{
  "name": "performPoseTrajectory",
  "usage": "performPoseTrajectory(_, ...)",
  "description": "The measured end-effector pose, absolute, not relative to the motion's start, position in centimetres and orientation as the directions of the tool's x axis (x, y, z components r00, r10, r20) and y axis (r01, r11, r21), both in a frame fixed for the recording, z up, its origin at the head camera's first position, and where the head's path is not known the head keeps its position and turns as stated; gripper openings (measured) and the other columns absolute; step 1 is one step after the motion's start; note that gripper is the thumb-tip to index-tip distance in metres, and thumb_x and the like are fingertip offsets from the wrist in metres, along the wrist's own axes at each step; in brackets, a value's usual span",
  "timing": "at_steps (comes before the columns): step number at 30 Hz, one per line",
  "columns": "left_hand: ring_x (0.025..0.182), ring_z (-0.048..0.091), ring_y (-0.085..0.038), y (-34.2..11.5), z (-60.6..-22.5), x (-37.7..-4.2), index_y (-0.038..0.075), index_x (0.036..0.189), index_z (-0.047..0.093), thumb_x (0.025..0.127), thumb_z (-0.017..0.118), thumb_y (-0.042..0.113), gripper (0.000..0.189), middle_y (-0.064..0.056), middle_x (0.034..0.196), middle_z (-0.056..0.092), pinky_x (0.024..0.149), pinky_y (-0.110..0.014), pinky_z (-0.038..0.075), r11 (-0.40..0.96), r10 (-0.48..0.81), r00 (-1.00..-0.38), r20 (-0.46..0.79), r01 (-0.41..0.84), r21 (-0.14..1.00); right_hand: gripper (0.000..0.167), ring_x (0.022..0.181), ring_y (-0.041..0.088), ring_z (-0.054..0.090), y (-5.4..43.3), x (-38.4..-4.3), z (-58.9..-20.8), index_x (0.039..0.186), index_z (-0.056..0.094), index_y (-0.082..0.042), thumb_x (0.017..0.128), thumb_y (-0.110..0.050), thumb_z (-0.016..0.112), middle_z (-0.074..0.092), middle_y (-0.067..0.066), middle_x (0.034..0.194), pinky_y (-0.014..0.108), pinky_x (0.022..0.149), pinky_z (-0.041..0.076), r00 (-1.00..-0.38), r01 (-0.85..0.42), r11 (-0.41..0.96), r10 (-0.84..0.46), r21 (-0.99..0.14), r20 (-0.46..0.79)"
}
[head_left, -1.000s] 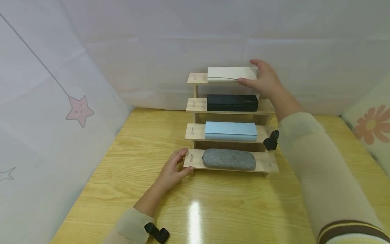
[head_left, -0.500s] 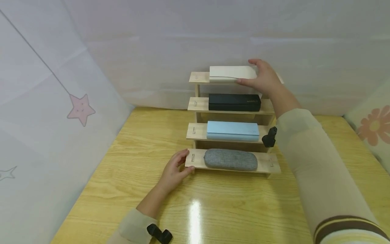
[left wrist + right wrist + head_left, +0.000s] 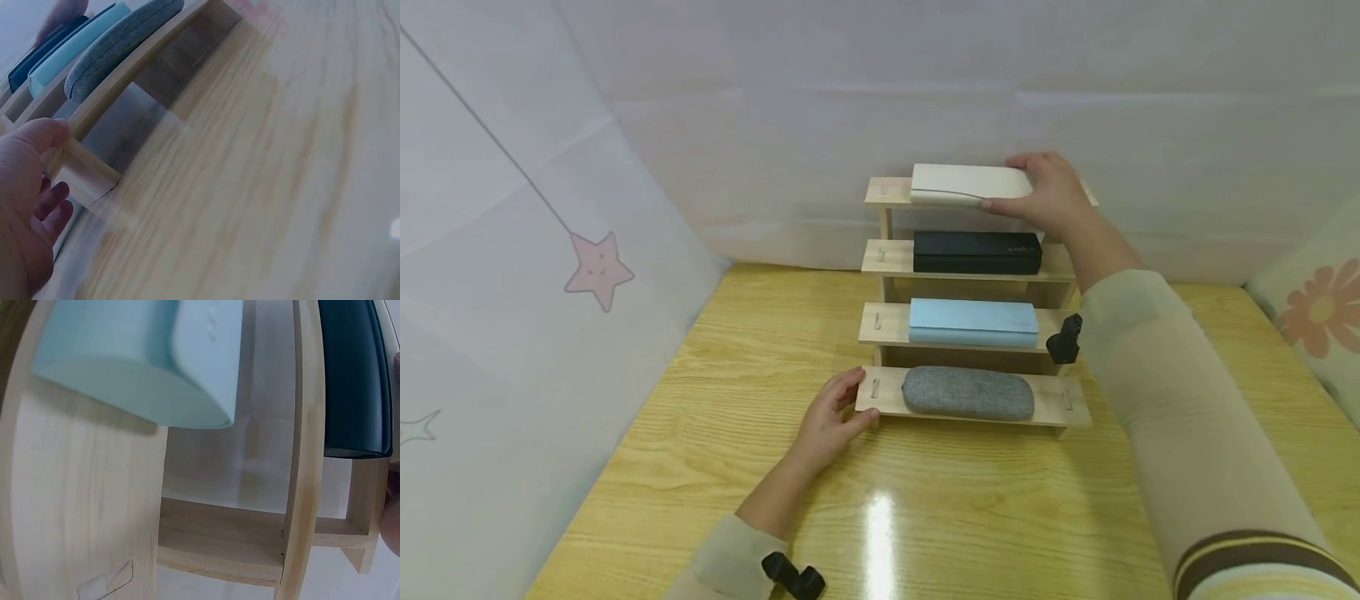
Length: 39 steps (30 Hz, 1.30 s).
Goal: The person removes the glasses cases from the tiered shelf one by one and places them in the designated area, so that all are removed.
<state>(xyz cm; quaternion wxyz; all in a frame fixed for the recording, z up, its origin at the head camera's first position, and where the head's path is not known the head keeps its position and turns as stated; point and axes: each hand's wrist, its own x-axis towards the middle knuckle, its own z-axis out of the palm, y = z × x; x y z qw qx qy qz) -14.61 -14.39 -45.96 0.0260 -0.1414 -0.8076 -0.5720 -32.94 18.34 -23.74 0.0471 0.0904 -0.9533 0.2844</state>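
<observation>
A stepped wooden rack [image 3: 887,255] stands on the table with one case on each of its tiers. On the top tier lies a cream case [image 3: 962,182]; my right hand [image 3: 1041,193] grips its right end, fingers on top and thumb on the front. Below it sit a black case [image 3: 976,252], a light blue case [image 3: 973,322] and a grey felt case [image 3: 967,392]. My left hand [image 3: 831,418] holds the left end of the bottom shelf, thumb [image 3: 39,134] on its corner. In the right wrist view the blue case [image 3: 156,359] and black case [image 3: 350,375] fill the frame.
The rack sits toward the back of a light wooden table [image 3: 715,433]. White cloth walls close it in, with a pink star [image 3: 598,268] on the left and an orange flower [image 3: 1315,308] on the right.
The cream case has shifted a little to the left on the top tier under my right hand. My left hand stays on the bottom shelf's end.
</observation>
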Motion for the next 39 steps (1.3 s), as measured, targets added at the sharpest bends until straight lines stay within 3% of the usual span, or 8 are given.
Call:
performPoseTrajectory(10,0.125,0.055,-0.039,-13.8,-45.0,-14.5,-0.008,0.139,0.047,0.085,0.074,0.002,0.061,-0.025,0.143,0.047,0.108,-0.048,0.047,0.339,0.198,-0.957,0.211,0.269,0.902,0.085,0.13,0.031,0.04,18.6,-32.9,-24.2,0.144,0.045,-0.007,0.081,-0.057,0.072,0.047,0.013,0.145,0.05,0.112,0.037,-0.978,-0.192,0.798,-0.106,-0.57,0.182)
performPoseTrajectory(29,0.127,0.055,-0.033,-13.9,-46.3,-14.7,-0.001,0.137,0.053,0.084,0.078,0.012,0.06,-0.017,0.142,0.054,0.106,-0.037,0.05,0.353,0.142,-0.967,0.212,0.25,0.902,0.08,0.127,0.028,0.043,20.9,-31.1,-23.2,0.141,0.049,-0.007,0.08,-0.052,0.074,0.05,0.012,0.143,0.046,0.107,0.04,-0.965,-0.19,0.755,-0.027,-0.628,0.26)
performPoseTrajectory(39,0.125,0.057,-0.033,-13.8,-46.4,-14.9,-0.003,0.135,0.055,0.084,0.078,0.014,0.058,-0.018,0.138,0.056,0.106,-0.039,0.05,0.357,0.134,-0.97,0.204,0.239,0.903,0.082,0.128,0.029,0.043,24.0,-29.6,-22.5,0.144,0.045,-0.006,0.081,-0.05,0.073,0.046,0.014,0.147,0.049,0.107,0.039,-0.963,-0.163,0.757,0.017,-0.633,0.269)
